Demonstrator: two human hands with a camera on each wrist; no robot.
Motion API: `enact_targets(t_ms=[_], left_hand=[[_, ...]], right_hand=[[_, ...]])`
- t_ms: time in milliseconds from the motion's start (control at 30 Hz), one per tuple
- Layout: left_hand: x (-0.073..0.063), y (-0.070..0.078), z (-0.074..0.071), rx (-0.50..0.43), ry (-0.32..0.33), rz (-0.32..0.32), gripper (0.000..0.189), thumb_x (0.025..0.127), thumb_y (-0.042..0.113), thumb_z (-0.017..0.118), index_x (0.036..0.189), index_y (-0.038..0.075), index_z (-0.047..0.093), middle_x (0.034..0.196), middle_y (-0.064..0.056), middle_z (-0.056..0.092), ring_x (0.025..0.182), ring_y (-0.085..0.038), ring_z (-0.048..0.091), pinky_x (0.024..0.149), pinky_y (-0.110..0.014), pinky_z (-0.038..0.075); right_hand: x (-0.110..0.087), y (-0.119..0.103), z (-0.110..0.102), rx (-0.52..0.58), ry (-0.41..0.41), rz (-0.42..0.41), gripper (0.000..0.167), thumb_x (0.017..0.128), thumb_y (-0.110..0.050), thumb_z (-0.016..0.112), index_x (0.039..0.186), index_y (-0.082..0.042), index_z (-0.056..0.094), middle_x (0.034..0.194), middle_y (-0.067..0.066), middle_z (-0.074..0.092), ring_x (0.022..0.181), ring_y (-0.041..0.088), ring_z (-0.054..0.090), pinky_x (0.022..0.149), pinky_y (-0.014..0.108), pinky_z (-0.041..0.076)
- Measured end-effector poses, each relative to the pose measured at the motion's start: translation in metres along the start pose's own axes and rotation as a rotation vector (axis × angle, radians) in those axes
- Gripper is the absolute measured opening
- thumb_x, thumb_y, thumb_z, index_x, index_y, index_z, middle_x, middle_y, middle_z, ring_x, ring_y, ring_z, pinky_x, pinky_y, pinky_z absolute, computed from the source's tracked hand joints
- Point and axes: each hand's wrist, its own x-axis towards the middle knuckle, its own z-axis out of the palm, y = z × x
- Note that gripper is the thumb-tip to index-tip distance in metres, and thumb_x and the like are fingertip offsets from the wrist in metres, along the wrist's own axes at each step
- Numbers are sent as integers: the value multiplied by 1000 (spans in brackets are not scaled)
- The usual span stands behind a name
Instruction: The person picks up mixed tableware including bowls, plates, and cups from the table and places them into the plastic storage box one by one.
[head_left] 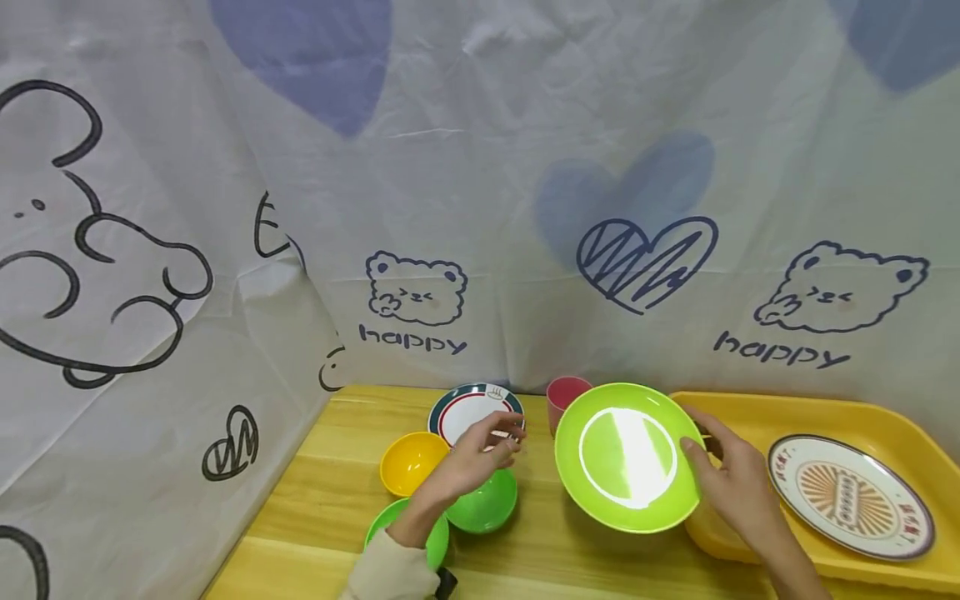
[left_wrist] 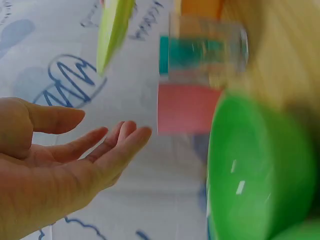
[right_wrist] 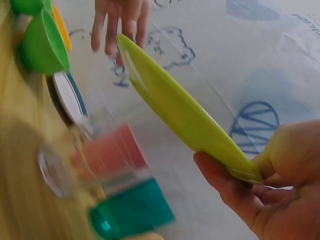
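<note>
My right hand (head_left: 731,479) pinches a lime-green plate (head_left: 630,458) by its right edge, thumb on the upper face and fingers beneath. It is held up off the table, tilted, and seen nearly edge-on in the right wrist view. My left hand (head_left: 474,454) hovers to the left with loosely bent fingers, holding nothing and apart from the plate. Below it are a green bowl (head_left: 486,504), a second green bowl (head_left: 427,550) and a yellow bowl (head_left: 408,462). A white plate with a dark teal rim (head_left: 468,417) lies behind them, partly hidden by the hand.
A yellow tray (head_left: 750,404) on the right holds a white patterned plate (head_left: 851,496). Behind the lime-green plate stands a red cup (head_left: 566,392); a clear glass (right_wrist: 60,167) and a teal cup (right_wrist: 135,210) show near it in the right wrist view. A printed cloth (head_left: 517,208) hangs behind the table.
</note>
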Motion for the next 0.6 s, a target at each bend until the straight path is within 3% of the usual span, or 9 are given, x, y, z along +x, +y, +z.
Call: enact_targets(t_ms=[100, 167, 400, 467, 533, 600], left_hand=[[10, -3, -19, 219, 85, 48, 31, 102, -3, 52, 132, -8, 58, 121, -24, 65, 109, -39, 64, 96, -50, 56], [18, -7, -32, 325, 133, 44, 30, 101, -1, 54, 129, -8, 60, 120, -23, 67, 110, -40, 64, 97, -51, 54], [45, -25, -66, 400, 181, -86, 33, 104, 2, 49, 133, -11, 58, 130, -28, 62, 119, -43, 59, 101, -52, 52], [52, -32, -72, 431, 174, -135, 34, 105, 3, 48, 135, -11, 56, 132, -28, 60, 120, -42, 59, 101, -51, 53], [59, -38, -77, 469, 168, -178, 35, 105, 4, 48, 136, -12, 55, 132, -29, 59, 119, -42, 59, 101, -51, 53], [65, -44, -83, 516, 166, -224, 37, 104, 5, 48, 136, -12, 54, 133, -30, 59, 119, -42, 59, 102, -52, 53]], right_hand=[[1, 10, -19, -72, 40, -8, 41, 99, -3, 62, 138, 9, 56, 109, 29, 69, 90, 35, 68, 61, 15, 51], [1, 18, -32, -131, 60, -3, 39, 99, -4, 63, 135, 10, 58, 105, 29, 69, 86, 36, 67, 57, 16, 48], [1, 41, -80, -274, 65, 29, 37, 98, -6, 67, 131, 10, 60, 107, 32, 68, 91, 46, 65, 58, 13, 44], [2, 47, -93, -306, 58, 53, 37, 97, -6, 67, 129, 11, 59, 106, 33, 67, 89, 47, 64, 59, 21, 52], [2, 54, -104, -346, 60, 65, 36, 96, -5, 67, 126, 14, 58, 105, 35, 66, 87, 48, 63, 60, 36, 58], [2, 63, -115, -369, 73, 59, 35, 95, -2, 67, 123, 16, 58, 104, 37, 64, 85, 49, 63, 60, 35, 57]])
